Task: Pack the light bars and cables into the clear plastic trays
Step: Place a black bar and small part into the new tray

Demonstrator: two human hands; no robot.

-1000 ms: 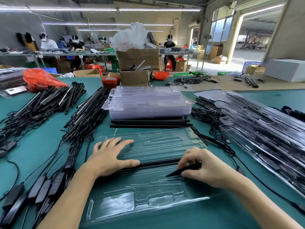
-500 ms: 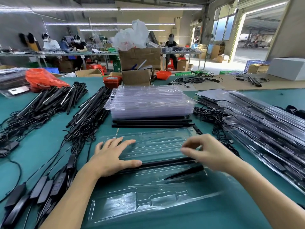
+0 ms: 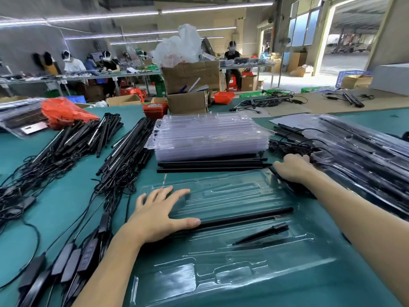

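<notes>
Green packing bench (image 3: 66,213) | clear tray (image 3: 232,258) before me holds one light bar (image 3: 247,219) and a spike (image 3: 263,234) | left hand (image 3: 159,216) flat, steadying | right hand (image 3: 292,168) reaching the cables (image 3: 287,145), grasp unclear | next: lift one free of the tangle.

I saw a clear plastic tray (image 3: 232,191) lying flat on the green table, one black light bar (image 3: 247,219) seated lengthwise in its channel and a short black stake (image 3: 262,234) just below.

Grey walls (image 3: 26,41) and long ceiling strip lights (image 3: 106,16) enclose the hall; tall windows (image 3: 304,29) and an open doorway (image 3: 349,41) glow far right, past a far bench (image 3: 77,76).
</notes>
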